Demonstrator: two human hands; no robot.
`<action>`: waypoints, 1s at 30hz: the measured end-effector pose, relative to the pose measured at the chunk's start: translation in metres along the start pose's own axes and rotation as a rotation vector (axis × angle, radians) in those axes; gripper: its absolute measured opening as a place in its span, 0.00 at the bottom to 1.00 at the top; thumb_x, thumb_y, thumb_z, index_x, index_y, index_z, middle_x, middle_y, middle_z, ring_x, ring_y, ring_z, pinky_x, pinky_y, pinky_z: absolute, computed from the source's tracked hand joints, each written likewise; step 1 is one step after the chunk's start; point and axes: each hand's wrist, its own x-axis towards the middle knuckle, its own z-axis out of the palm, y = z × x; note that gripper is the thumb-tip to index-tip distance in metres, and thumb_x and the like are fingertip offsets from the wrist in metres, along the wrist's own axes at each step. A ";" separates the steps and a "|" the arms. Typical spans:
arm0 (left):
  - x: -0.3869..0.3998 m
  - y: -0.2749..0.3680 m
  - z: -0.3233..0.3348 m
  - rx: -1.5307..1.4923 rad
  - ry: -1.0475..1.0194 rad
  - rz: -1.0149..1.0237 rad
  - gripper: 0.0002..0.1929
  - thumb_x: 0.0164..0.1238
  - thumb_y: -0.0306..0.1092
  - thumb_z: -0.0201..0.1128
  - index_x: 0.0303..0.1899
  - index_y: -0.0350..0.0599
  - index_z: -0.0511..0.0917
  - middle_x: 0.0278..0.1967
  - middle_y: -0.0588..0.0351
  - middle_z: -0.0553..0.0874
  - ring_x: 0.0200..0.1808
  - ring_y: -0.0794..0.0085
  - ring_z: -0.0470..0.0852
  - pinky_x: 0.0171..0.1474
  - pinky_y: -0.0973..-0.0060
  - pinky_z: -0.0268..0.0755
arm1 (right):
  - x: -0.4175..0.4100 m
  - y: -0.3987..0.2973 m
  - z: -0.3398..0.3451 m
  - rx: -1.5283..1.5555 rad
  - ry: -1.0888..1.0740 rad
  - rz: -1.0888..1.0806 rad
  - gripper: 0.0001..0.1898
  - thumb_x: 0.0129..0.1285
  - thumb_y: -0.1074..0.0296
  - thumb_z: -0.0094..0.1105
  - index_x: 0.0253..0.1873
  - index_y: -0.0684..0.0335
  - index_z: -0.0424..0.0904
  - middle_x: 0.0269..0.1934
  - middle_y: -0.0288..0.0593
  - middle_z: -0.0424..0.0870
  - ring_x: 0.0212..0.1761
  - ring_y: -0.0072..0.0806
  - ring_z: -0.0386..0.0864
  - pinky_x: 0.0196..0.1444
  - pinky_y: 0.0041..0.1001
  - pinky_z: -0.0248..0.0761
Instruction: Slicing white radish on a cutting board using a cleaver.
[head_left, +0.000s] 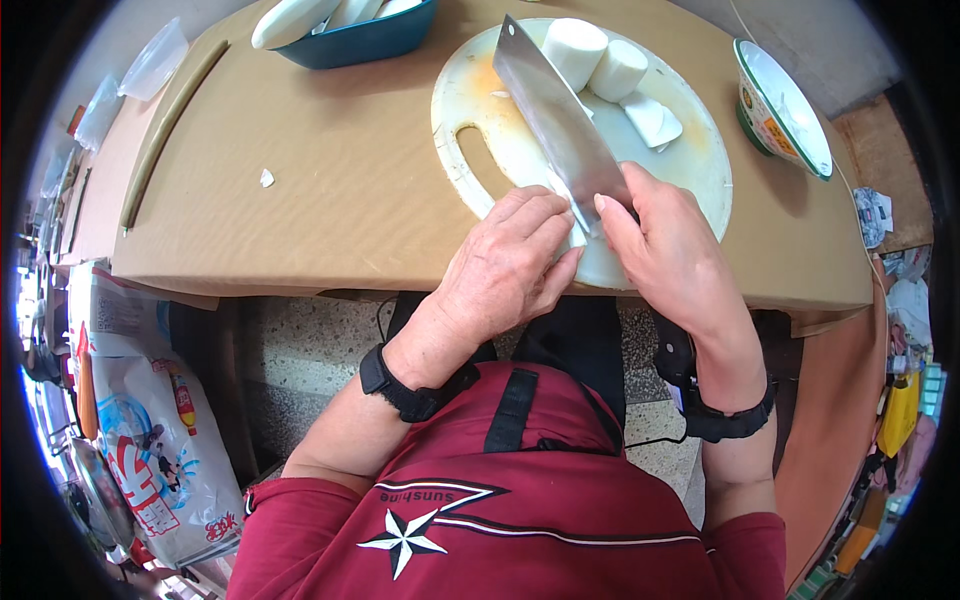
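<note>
My right hand (667, 244) grips a cleaver (559, 124) at its handle end, which the fingers mostly hide. Its broad steel blade slants over an oval white cutting board (701, 191), with the far corner towards the top. Against the near end of the blade, my left hand (510, 259) presses a thin white piece (576, 234), perhaps white radish, with bent fingers. Behind the blade stand two thick peeled white chunks, a taller one (576, 49) and a shorter one (621, 71). A few flat white slices (652, 121) overlap just in front of them.
A blue container (360, 46) of long white vegetables (296, 19) is at the back. To the right is a patterned bowl (787, 97) with something pale inside. A thin stick (172, 135) and a white scrap (267, 178) lie on the left of the brown-covered table (337, 225).
</note>
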 end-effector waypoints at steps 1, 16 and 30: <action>0.000 0.000 0.000 0.001 0.000 -0.001 0.16 0.55 0.25 0.73 0.46 0.36 0.81 0.48 0.47 0.85 0.53 0.50 0.83 0.55 0.60 0.79 | 0.001 0.000 0.000 0.001 0.000 0.000 0.12 0.71 0.68 0.53 0.39 0.76 0.73 0.32 0.71 0.80 0.39 0.67 0.80 0.41 0.52 0.71; 0.002 0.002 -0.001 0.020 -0.005 0.015 0.15 0.56 0.25 0.72 0.45 0.36 0.81 0.47 0.47 0.85 0.52 0.51 0.84 0.54 0.61 0.79 | 0.021 0.023 0.022 0.163 0.124 0.002 0.13 0.70 0.67 0.52 0.40 0.76 0.74 0.32 0.71 0.80 0.39 0.67 0.80 0.43 0.51 0.72; 0.002 0.000 -0.001 -0.006 0.018 0.013 0.15 0.57 0.26 0.74 0.46 0.38 0.83 0.45 0.48 0.84 0.46 0.53 0.84 0.49 0.62 0.79 | -0.038 0.021 0.011 0.322 0.162 0.016 0.08 0.76 0.68 0.54 0.48 0.69 0.76 0.25 0.34 0.77 0.21 0.13 0.70 0.23 0.20 0.64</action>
